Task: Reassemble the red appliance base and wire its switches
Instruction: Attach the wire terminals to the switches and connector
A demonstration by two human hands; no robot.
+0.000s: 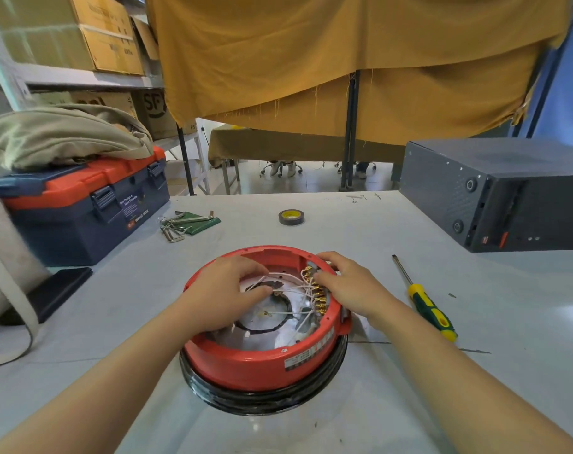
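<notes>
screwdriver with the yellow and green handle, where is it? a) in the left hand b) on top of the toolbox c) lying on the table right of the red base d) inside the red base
c: the screwdriver lies on the table, right of the red base, held by neither hand.

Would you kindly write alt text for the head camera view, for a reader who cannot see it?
Two bare hands work inside an open red appliance base on a grey table: the left hand pinches white wires, the right hand rests by brass terminals. A screwdriver lies right; hex keys, tape and a toolbox sit behind.
</notes>
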